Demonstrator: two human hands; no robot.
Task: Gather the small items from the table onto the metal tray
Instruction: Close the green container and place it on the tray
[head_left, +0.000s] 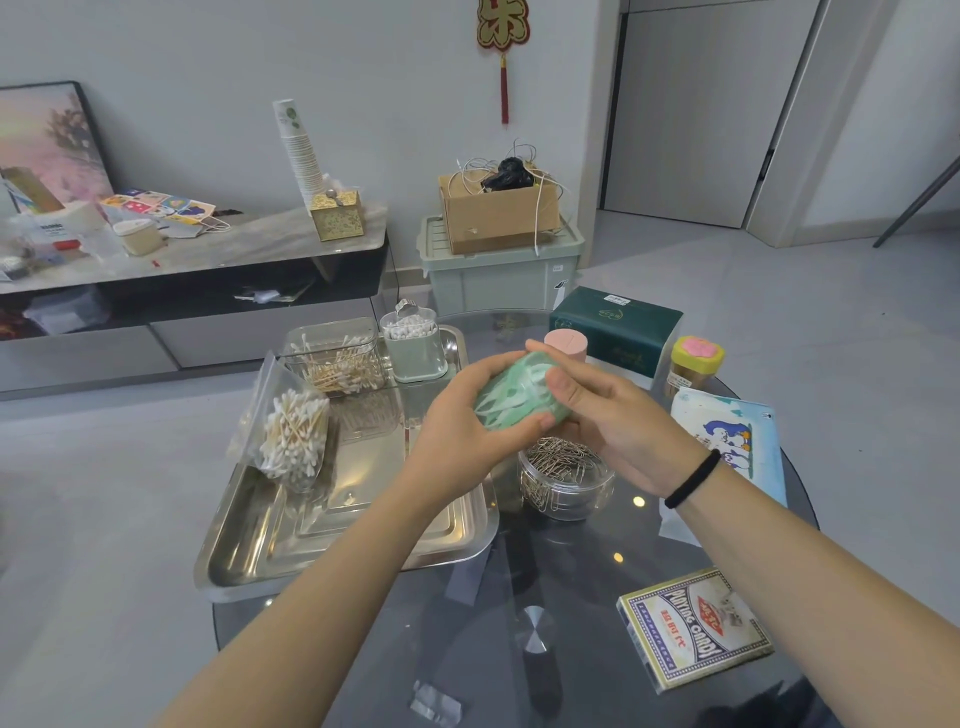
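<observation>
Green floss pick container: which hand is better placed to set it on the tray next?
Probably the left hand. It cups the green floss pick container on the side nearest the metal tray. The right hand sits over the paper clip jar and would have to cross over.

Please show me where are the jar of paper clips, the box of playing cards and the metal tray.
jar of paper clips (563, 480): head view, on its clear side wall.
box of playing cards (693, 626): head view, on its printed top face.
metal tray (291, 540): head view, on its bare floor.

Home living room, sideboard (208, 249), door (691, 114)
</observation>
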